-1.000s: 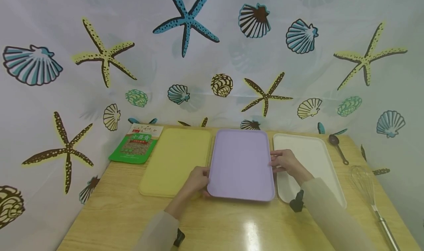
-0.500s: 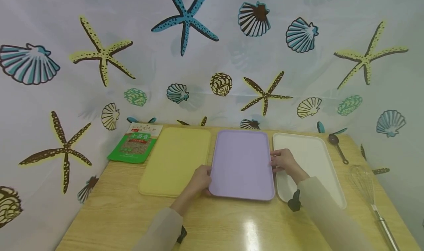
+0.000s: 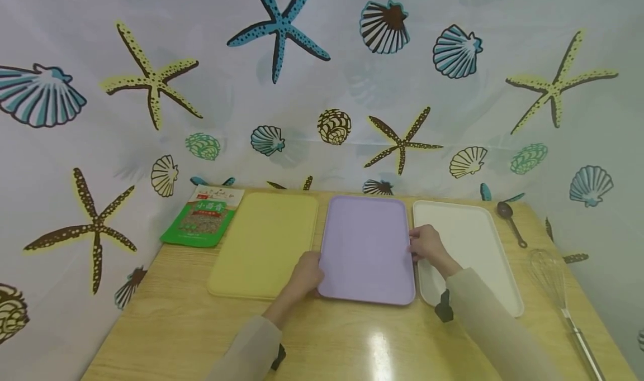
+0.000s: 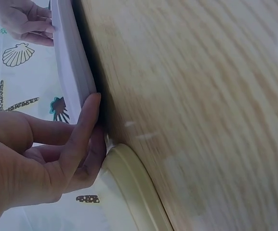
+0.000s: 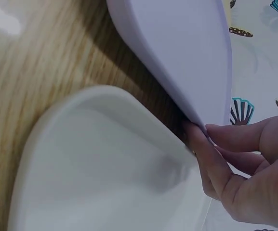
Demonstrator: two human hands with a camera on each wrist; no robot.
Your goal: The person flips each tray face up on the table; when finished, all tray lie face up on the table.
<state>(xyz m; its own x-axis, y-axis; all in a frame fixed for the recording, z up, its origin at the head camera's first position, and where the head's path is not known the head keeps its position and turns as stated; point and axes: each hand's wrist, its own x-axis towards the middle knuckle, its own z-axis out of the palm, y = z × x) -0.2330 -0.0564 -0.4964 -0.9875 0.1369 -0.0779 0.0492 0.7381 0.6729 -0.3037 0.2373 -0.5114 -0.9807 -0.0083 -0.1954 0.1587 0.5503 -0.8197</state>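
Observation:
A lilac rectangular tray [image 3: 367,247] lies between a yellow tray [image 3: 266,244] and a white tray [image 3: 468,252]. My left hand [image 3: 306,273] holds its left edge near the front corner, overlapping the yellow tray's right edge. In the left wrist view, fingertips [image 4: 94,101] lie along the lilac tray's outer side, close above the wood. On the opposite side, my right hand [image 3: 429,243] pinches the rim. The right wrist view shows the thumb and fingers meeting at that rim, just over the white tray's edge.
A green seasoning packet [image 3: 203,218] lies left of the yellow tray. To the right of the white tray are a dark measuring spoon [image 3: 510,222] and a wire whisk [image 3: 563,303]. A shell-and-starfish curtain [image 3: 312,90] rises behind the wooden table [image 3: 166,319].
The lilac tray has shifted slightly right, widening its gap from the yellow tray. My left hand has moved a little right with it; the right hand keeps its hold.

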